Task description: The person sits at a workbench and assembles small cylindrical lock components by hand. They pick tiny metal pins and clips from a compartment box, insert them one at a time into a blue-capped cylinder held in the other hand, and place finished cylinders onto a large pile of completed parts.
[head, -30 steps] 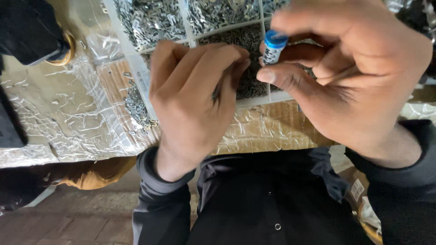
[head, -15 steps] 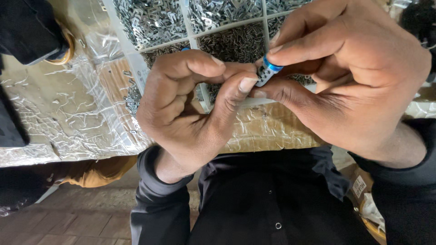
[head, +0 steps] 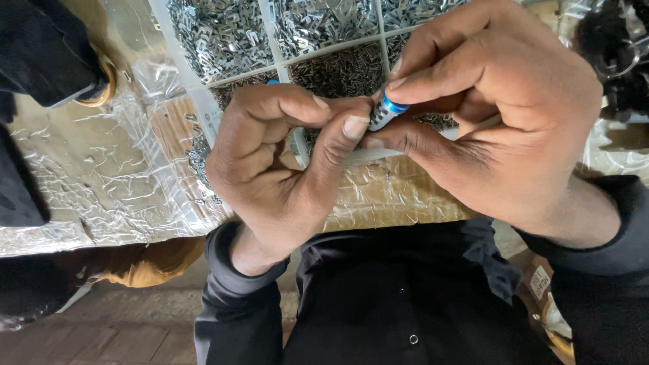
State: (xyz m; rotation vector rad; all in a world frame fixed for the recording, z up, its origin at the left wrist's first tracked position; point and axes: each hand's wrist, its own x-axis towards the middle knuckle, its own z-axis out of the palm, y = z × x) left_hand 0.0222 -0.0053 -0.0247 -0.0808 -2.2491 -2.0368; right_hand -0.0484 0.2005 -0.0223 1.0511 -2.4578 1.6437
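Blue-capped piece point(head: 385, 110): frame centre, pinched in our right hand point(head: 500, 115).
Left hand point(head: 284, 162): thumb and fingers closed on its lower end.
Tray point(head: 297, 145): metal bits, upper frame.
Tip: we'd grip steady, press straight.

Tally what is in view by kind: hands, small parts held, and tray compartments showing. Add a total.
Hands: 2, the left hand and the right hand
Small blue-and-silver part pinched between both hands' fingers: 1
Visible compartments of the parts tray, each holding small metal pieces: 6
Total: 9
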